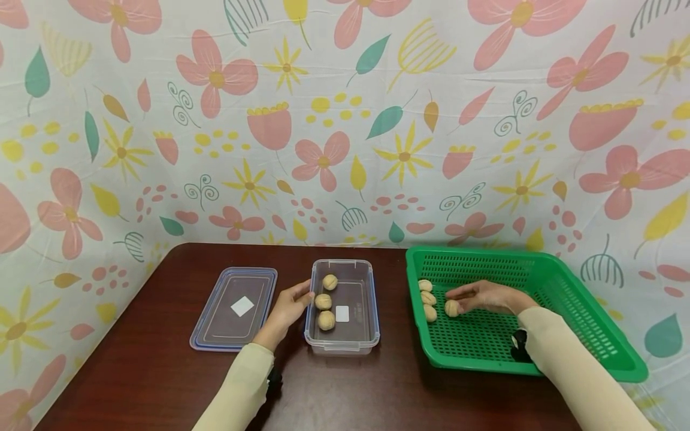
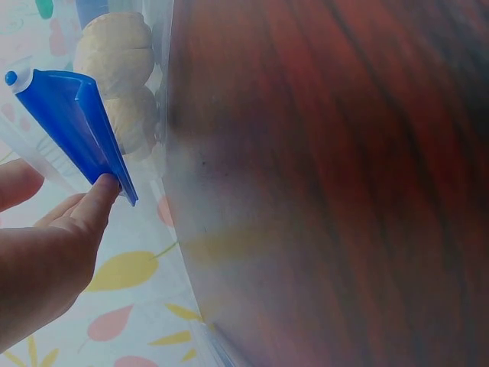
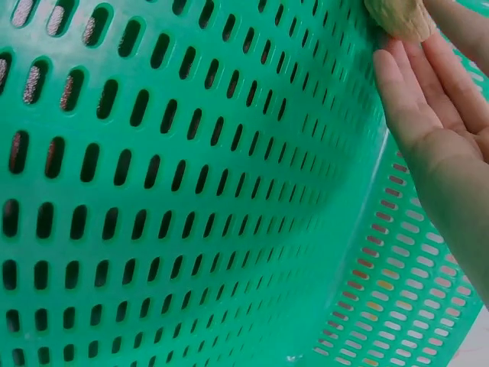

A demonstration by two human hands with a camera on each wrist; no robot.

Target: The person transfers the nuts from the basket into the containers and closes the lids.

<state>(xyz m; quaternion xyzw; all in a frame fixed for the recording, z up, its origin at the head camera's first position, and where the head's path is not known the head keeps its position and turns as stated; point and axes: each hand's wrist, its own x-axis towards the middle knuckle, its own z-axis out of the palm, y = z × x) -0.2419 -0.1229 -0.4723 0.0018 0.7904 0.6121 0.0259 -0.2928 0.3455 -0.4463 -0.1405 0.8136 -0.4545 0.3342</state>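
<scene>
A clear plastic food container [image 1: 358,299] with blue side clips stands mid-table. In it, three walnuts [image 1: 326,320] line the left side. My left hand [image 1: 287,311] holds the container's left wall, fingers beside the blue clip [image 2: 72,122] in the left wrist view. On the right, my right hand [image 1: 487,296] reaches down into a green basket [image 1: 485,344] and pinches a walnut [image 1: 451,308] between thumb and fingers. That same walnut [image 3: 403,17] shows at the top edge of the right wrist view. Three more walnuts [image 1: 429,312] lie along the basket's left wall.
Left of the container lies its flat lid [image 1: 229,326], blue-edged with a white label [image 1: 242,306]. All stand on a dark reddish-brown wooden table [image 1: 345,389]. A flowered cloth [image 1: 334,120] hangs right behind the table's far edge.
</scene>
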